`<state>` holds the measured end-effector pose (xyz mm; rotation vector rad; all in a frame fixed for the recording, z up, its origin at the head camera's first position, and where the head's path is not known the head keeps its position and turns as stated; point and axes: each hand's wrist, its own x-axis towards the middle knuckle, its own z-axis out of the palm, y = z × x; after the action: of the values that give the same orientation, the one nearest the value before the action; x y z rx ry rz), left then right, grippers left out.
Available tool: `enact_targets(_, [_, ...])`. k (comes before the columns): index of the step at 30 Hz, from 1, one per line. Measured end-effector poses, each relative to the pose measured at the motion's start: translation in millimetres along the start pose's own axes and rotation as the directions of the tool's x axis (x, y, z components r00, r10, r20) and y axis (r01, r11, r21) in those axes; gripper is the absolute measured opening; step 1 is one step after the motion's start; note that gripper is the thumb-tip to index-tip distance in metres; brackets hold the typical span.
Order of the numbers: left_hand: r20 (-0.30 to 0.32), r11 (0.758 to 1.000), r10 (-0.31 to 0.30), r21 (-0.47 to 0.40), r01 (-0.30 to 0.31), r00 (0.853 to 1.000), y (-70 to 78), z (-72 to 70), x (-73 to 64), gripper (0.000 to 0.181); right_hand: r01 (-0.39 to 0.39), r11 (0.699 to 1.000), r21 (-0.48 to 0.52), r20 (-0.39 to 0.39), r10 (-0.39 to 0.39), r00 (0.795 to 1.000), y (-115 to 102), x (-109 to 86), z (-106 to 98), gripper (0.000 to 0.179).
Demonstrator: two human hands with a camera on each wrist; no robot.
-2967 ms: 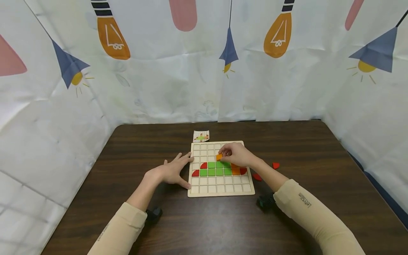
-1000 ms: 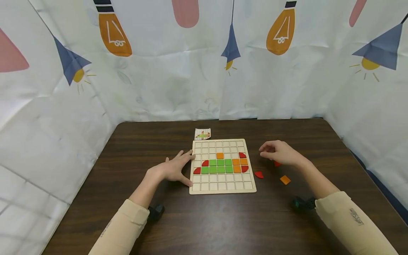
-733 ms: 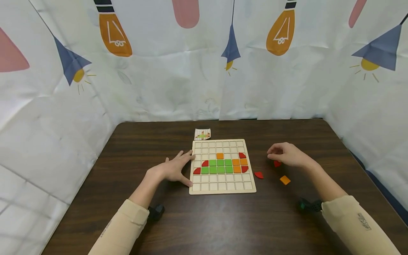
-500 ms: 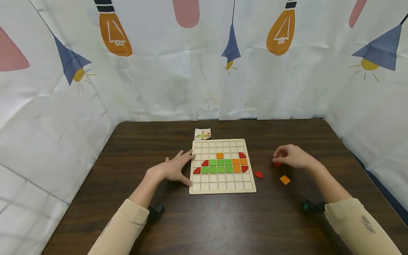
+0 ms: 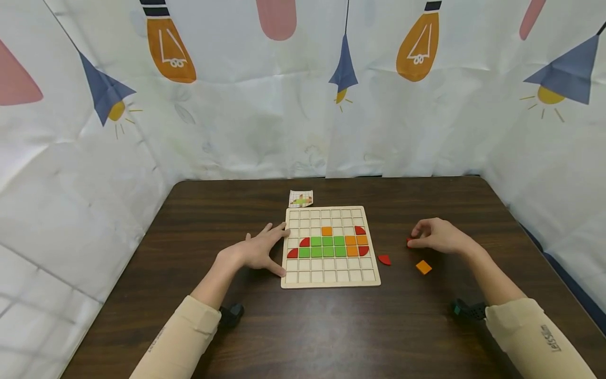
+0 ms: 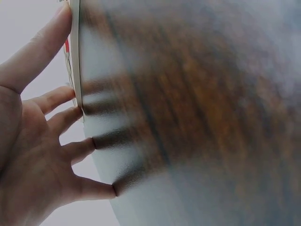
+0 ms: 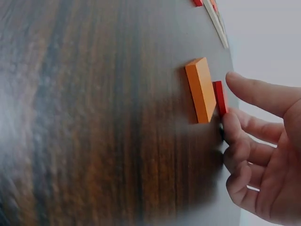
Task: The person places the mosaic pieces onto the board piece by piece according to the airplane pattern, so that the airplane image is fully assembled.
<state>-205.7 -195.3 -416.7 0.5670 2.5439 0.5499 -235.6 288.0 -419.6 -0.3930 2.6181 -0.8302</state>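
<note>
My left hand (image 5: 258, 252) lies with fingers spread at the left edge of a wooden grid board (image 5: 331, 276); in the left wrist view its thumb and fingertips (image 6: 77, 112) touch the board's rim and the table. Green squares (image 5: 328, 252), orange squares (image 5: 326, 231) and red quarter-circles (image 5: 360, 230) fill some of the cells. Right of the board, my right hand (image 5: 437, 235) has curled fingers and holds a small red piece (image 7: 220, 98) low at the table, thumb and index finger at its two ends. Its shape is mostly hidden in the head view.
An orange square (image 5: 423, 267) lies loose on the table just nearer than my right hand. Beside the board's right edge is a loose red quarter-circle (image 5: 384, 260). A small pattern card (image 5: 301, 199) lies behind the board. A patterned curtain (image 5: 265, 126) stands beyond the dark table (image 5: 303, 337).
My right hand set an orange square in the board's third row, moved right, and came down onto the red piece. My left hand stays at the board's edge.
</note>
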Motion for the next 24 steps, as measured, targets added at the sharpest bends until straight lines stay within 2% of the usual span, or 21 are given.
enact_targets(6, [0.003,1.0,0.002,-0.008,-0.002,1.0,-0.7,1.2,0.4,0.106,0.034,0.999,0.028,-0.006,-0.034,0.999,0.7,3.4,4.3,0.03])
enact_targets(12, [0.0,1.0,0.005,-0.006,-0.005,1.0,-0.5,0.6,0.3,0.107,0.102,0.995,-0.01,-0.038,-0.102,0.994,1.4,6.6,6.5,0.021])
enact_targets(19, [0.006,1.0,-0.001,-0.005,0.001,1.0,-0.2,0.2,-0.3,0.108,0.16,0.987,-0.014,-0.064,-0.16,0.985,0.9,6.9,7.1,0.031])
enact_targets(24, [0.007,1.0,-0.001,-0.001,0.001,1.0,-1.1,-0.6,0.2,0.108,0.144,0.988,-0.052,-0.079,-0.148,0.986,-0.9,5.4,6.3,0.031])
